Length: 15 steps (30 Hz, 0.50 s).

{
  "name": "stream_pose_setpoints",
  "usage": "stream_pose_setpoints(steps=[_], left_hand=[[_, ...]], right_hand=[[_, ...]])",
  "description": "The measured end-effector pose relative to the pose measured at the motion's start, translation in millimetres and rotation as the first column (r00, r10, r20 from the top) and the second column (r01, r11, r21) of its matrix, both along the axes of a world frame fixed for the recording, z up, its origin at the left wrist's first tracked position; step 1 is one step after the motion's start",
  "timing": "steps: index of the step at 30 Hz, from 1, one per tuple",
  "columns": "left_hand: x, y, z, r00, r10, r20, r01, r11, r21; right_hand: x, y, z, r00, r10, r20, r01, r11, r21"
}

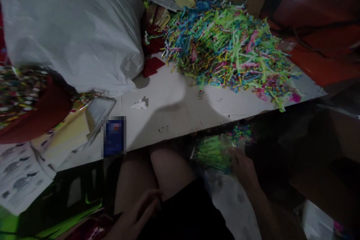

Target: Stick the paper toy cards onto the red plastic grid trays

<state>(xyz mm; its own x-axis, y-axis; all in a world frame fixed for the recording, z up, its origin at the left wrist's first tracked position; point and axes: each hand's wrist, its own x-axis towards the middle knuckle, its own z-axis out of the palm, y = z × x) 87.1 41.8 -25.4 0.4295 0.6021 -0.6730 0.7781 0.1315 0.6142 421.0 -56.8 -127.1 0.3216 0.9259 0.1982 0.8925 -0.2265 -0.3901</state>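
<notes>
Lower centre-right, the right hand (242,164) grips a clear, bright-green-filled plastic bag (212,153) by its edge (to steady it, I'd guess); the left hand (144,208), loosely half-open, lies over the lap (173,170).

Wearer's body and clothing, as seen by the head camera.
A plain, matte black cloth lower garment (182,215), whether shorts or skirt unclear, ends in a nearly straight hem above bare thighs (172,168). Bare, slender forearms (263,204) lead to an ungloved left hand (142,207) and an ungloved, slightly blurred right hand (242,163).
</notes>
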Motion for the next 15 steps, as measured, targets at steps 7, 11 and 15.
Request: stream_pose_setpoints(steps=[7, 11, 15], left_hand=[[-24.7, 1.3, -8.2, 0.997, 0.041, -0.064, -0.039, 0.998, 0.042], [-46.9, -4.8, -22.7, 0.996, 0.064, -0.059, -0.063, 0.998, 0.016], [-55.9, -12.3, -29.6, 0.994, 0.081, -0.068, -0.081, 0.997, 0.010]], right_hand=[[-36.1, 15.4, -35.8, 0.957, 0.025, -0.289, -0.041, 0.998, -0.048], [-50.1, 37.3, -58.6, 0.887, -0.119, -0.445, 0.072, 0.990, -0.121], [-72.8, 68.0, -83.0, 0.877, -0.032, -0.480, -0.034, 0.991, -0.127]])
